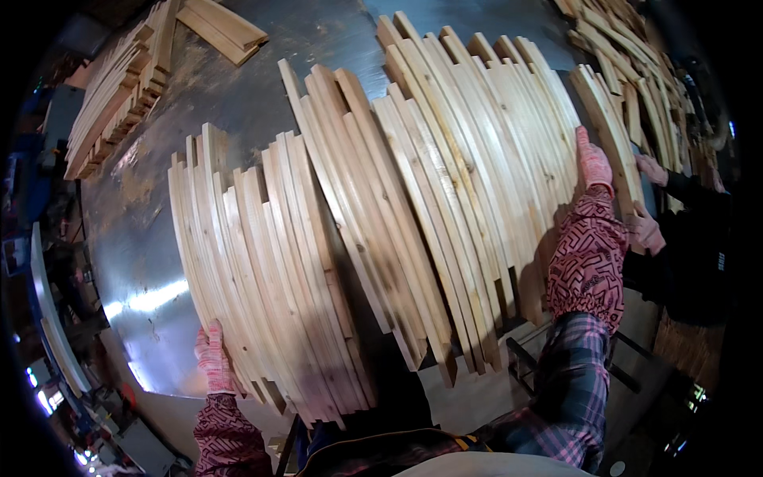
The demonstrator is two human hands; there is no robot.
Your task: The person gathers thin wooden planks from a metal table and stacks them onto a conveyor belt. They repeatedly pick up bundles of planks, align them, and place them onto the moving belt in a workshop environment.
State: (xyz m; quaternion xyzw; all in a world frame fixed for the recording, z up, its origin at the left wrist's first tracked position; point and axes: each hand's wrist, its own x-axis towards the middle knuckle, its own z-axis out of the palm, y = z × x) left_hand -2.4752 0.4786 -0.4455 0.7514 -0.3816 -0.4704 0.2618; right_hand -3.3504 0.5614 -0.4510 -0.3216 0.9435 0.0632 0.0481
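A wide row of long, pale wooden strips [469,167] stands packed side by side across the metal table, its ends uneven. Gaps divide it into bunches; the left bunch [262,262] is set nearest me. My left hand [213,359], in a pink knitted glove, rests against the outer left side of that bunch, fingers stretched out. Against the far right side of the row lies my right hand [594,161], gloved alike, with its fingers extended along the last strip. Neither hand is wrapped around a strip. Patterned sleeve covers reach up both forearms.
On the right, a co-worker's gloved hands [648,230] are at a separate board [608,131]. Beyond lies a heap of loose strips [636,71]. Another stack [123,99] and a few short boards [222,30] sit at the far left of the metal table [131,230].
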